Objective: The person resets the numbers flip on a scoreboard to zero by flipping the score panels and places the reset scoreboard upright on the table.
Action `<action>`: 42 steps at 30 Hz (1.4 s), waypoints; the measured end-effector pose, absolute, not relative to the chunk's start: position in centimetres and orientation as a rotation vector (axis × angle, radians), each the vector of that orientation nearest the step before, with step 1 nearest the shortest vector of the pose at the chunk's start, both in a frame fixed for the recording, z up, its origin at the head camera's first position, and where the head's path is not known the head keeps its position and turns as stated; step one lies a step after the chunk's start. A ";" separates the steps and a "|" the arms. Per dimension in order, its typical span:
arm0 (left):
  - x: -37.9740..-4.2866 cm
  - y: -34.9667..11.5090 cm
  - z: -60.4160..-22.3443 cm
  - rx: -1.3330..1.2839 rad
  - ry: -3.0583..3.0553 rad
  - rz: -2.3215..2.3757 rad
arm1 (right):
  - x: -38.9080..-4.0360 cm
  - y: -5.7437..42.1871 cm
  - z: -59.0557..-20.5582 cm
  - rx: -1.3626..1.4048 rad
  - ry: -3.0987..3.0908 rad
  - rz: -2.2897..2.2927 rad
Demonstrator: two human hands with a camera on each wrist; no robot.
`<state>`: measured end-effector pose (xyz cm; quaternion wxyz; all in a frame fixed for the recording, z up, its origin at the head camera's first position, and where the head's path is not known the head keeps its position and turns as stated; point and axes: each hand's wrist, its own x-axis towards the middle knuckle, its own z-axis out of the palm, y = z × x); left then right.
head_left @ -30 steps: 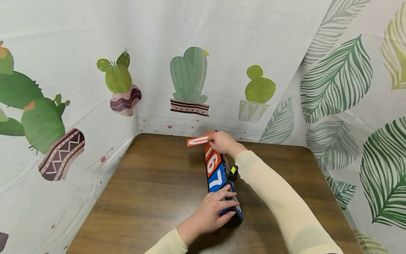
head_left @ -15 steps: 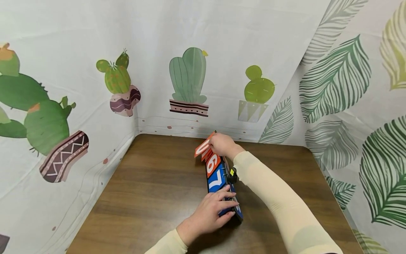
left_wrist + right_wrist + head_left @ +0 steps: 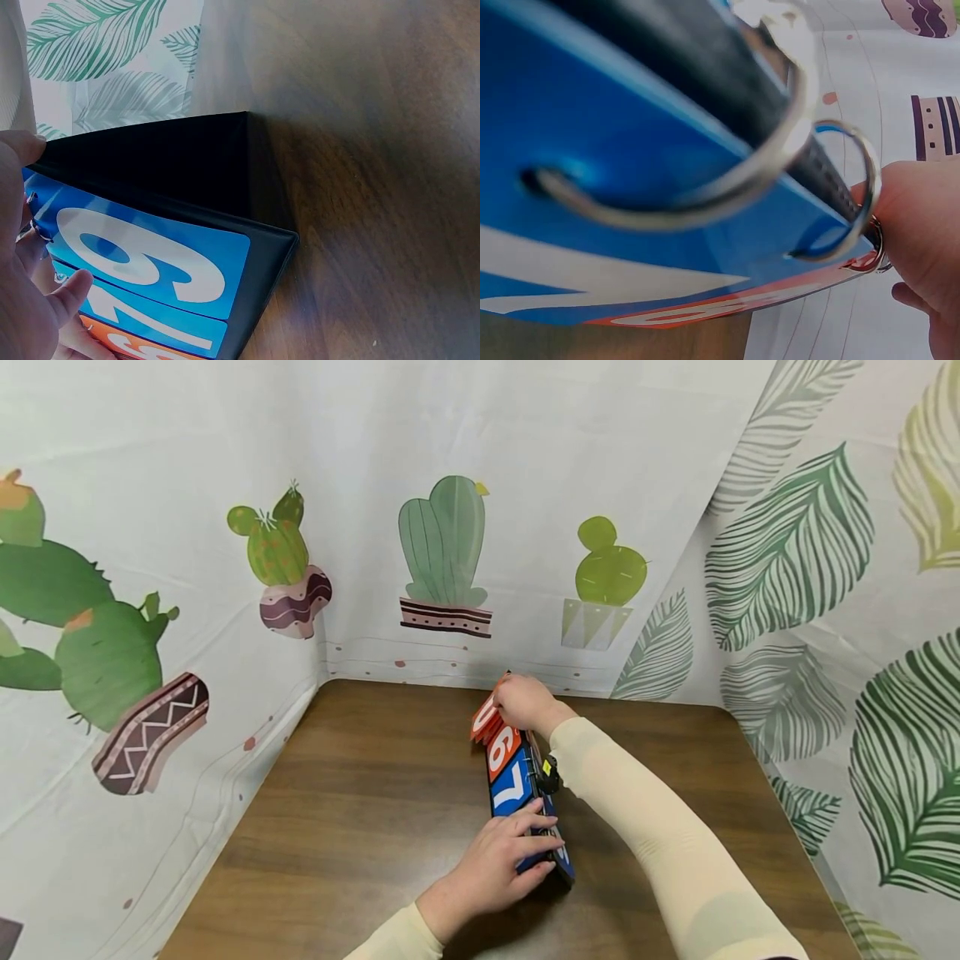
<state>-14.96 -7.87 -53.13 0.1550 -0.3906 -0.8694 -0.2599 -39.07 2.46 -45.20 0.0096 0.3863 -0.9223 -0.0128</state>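
Note:
A tent-shaped flip scoreboard [image 3: 512, 783] with blue and orange-red number cards stands on the wooden table. My left hand [image 3: 497, 862] grips its near end, fingers over the top ridge; in the left wrist view the thumb lies by the number cards. At the far end my right hand [image 3: 527, 702] pinches an orange-red number card [image 3: 482, 718] near the ridge. That card hangs slightly away from the cards beneath. Metal rings [image 3: 859, 176] run through the cards in the right wrist view, where the right hand's fingertips are hidden.
The wooden table [image 3: 352, 810] extends on both sides of the scoreboard. Behind it hangs a white cloth [image 3: 360, 568] printed with cacti, and a leaf-printed cloth [image 3: 795, 552] covers the right side. A small black device [image 3: 550, 774] sits at the right wrist.
The orange-red card has swung down from nearly level to almost against the scoreboard's face. My right hand has shifted slightly; the left hand stays in place.

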 end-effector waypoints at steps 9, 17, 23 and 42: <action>-15.0 -7.9 -53.2 -1.121 -2.491 -0.750 | -39.1 2.3 -45.4 1.169 -2.862 -0.094; -15.0 -7.9 -53.1 -1.126 -2.484 -0.751 | -38.7 2.2 -45.2 1.153 -2.902 -0.110; -15.1 -8.0 -53.1 -1.131 -2.481 -0.737 | -38.7 2.3 -45.2 1.171 -2.905 -0.141; -15.2 -7.8 -52.3 -1.135 -2.465 -0.576 | -38.1 4.5 -43.9 1.223 -2.922 0.635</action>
